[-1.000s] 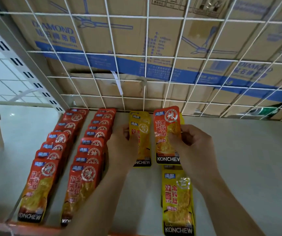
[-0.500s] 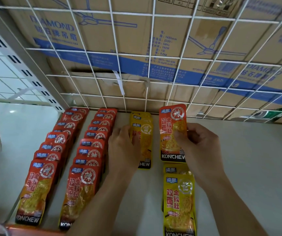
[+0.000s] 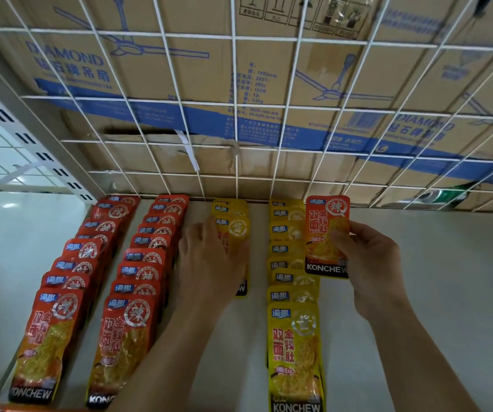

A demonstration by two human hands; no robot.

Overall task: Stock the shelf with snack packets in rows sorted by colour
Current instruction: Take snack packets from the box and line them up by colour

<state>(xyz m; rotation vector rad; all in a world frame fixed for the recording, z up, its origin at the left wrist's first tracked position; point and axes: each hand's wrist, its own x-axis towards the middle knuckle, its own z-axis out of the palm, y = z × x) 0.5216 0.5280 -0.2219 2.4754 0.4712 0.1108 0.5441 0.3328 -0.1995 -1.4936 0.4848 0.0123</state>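
Packet: red packet (image 3: 325, 233) is standing upright in the right grip (image 3: 370, 263), thumb and fingers pinching its right edge; a long yellow row (image 3: 294, 337) is lying just left of it.
Left grip: left grip (image 3: 209, 263) is lying over a short yellow stack (image 3: 234, 230); pinching or not, I cannot tell.
Handling: probably light, thin, floppy and glossy-slippery; an edge seam is looking like the safest hold.
Writing: "KONCHEW" is running along the packets' black bottom band; boxes (image 3: 179, 69) beyond both grips are showing "DIAMOND".

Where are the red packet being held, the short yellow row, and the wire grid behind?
red packet (image 3: 318, 230), head view, its printed front.
short yellow row (image 3: 236, 227), head view, the top packet's emblem.
wire grid (image 3: 235, 84), head view, a vertical wire.
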